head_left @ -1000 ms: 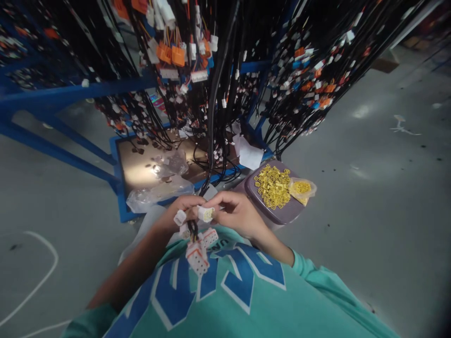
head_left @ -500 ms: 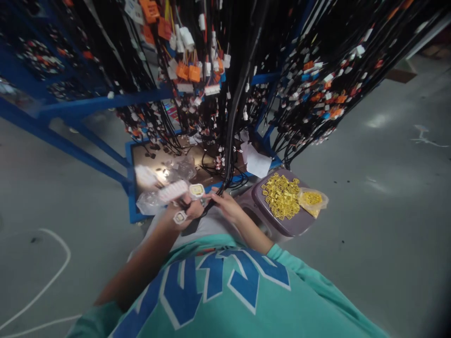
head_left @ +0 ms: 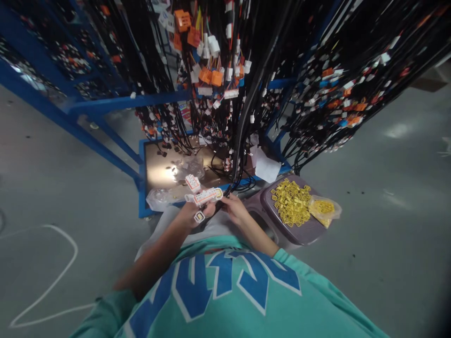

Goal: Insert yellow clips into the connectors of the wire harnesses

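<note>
While the left hand (head_left: 192, 212) clasps white, orange-banded plastic connectors (head_left: 206, 196) above the lap (head_left: 217, 229), the right hand (head_left: 235, 209) seemingly pinches a long black cable (head_left: 235, 172), apparently positioning them, which next needs a steady hold.

So the left hand (head_left: 188, 214) has a bunch of white connectors (head_left: 207, 196), right hand (head_left: 237, 210) has fingertips at a black cable (head_left: 242, 136), and there's a pile of yellow pieces (head_left: 291, 203) plus an open plastic bag (head_left: 333, 210) on a greyish-purple stool (head_left: 306, 234) just beside.
</note>
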Motion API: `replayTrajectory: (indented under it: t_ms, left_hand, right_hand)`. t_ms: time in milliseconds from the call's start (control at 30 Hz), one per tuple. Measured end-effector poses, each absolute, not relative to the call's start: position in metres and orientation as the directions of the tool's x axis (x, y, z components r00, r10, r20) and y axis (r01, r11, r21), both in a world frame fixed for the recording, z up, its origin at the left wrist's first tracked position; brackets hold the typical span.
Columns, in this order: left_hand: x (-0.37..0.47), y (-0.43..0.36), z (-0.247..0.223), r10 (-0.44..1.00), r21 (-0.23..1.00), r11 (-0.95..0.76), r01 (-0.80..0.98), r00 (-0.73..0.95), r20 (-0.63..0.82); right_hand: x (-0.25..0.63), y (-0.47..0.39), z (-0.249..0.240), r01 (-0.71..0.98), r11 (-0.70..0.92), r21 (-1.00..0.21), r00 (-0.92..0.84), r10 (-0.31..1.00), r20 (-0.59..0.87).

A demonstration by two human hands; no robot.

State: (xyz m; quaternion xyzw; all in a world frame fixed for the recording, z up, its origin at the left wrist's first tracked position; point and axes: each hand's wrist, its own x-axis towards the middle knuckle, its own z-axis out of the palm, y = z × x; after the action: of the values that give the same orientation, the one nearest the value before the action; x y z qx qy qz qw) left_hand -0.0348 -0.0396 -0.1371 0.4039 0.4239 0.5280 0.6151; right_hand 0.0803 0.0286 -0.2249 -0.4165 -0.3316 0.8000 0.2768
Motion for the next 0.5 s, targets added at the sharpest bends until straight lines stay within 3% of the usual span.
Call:
replayTrajectory:
  t_ms: [200,300,333,400,433,500]
  left_hand:
    - [-0.108,-0.054,-0.128,0.970,0.969,0.234,0.078,0.047,-0.238]
    - [-0.175,-0.068,-0.119,0.924,0.851,0.377,0.366,-0.210,-0.319]
    - [-0.192,-0.070,-0.117,0.863,0.709,0.493,0.504,-0.388,-0.324]
    - [-0.211,-0.069,-0.115,0.812,0.624,0.558,0.547,-0.516,-0.274]
    - [-0.211,-0.065,-0.115,0.841,0.631,0.513,0.581,-0.488,-0.234]
    - [-0.192,-0.051,-0.121,0.908,0.766,0.369,0.527,-0.380,-0.176]
  right_hand:
    - [0.082,0.031,-0.233,-0.109,-0.556,-0.824,-0.400,0.784,-0.475]
    - [0.082,0.028,-0.236,-0.035,-0.438,-0.898,-0.339,0.851,-0.402]
    - [0.080,0.025,-0.236,-0.004,-0.396,-0.918,-0.331,0.867,-0.373]
    - [0.071,0.014,-0.233,0.056,-0.329,-0.943,-0.352,0.877,-0.327]
    - [0.065,0.006,-0.230,0.107,-0.284,-0.953,-0.397,0.866,-0.303]
    - [0.051,-0.010,-0.223,0.246,-0.132,-0.960,-0.548,0.798,-0.250]
